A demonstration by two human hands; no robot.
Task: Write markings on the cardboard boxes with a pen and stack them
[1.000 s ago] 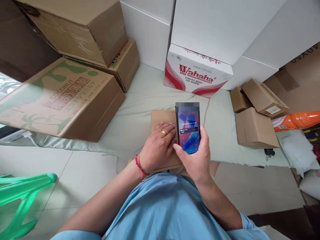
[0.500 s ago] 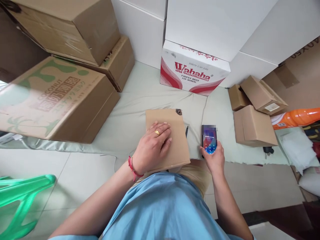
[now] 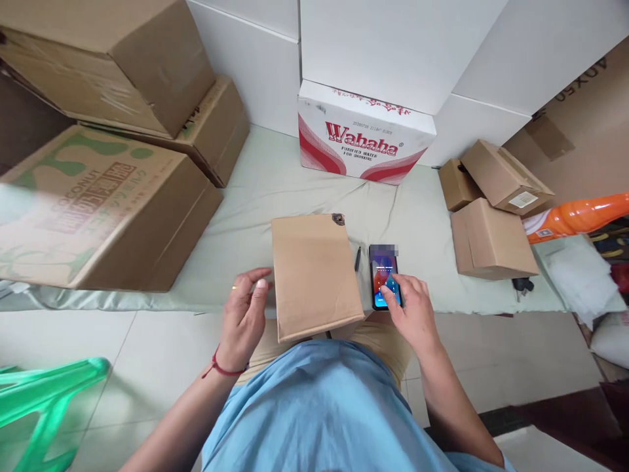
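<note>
A brown cardboard box point(image 3: 317, 275), with a dark scorched-looking patch at its far right corner, lies at the front edge of the cloth-covered surface. Just off its left side is my left hand point(image 3: 246, 314), open and holding nothing, fingers pointing toward the box. A smartphone point(image 3: 378, 282) with a lit keypad screen lies to the right of the box. My right hand point(image 3: 413, 308) grips it at the lower right, thumb over the screen and fingers by the right edge. Between box and phone rests a dark pen point(image 3: 358, 258).
A white and red Wahaha carton point(image 3: 363, 141) stands against the wall. Large cardboard boxes point(image 3: 108, 210) are stacked at left. Several small boxes point(image 3: 494, 239), an orange bottle point(image 3: 574, 216) and keys point(image 3: 522, 286) sit at right. A green plastic stool point(image 3: 49, 393) stands on the floor.
My left hand has come off the top of the box and moved to its left side. The phone has shifted left, nearer the pen, and my right thumb now lies over its screen.
</note>
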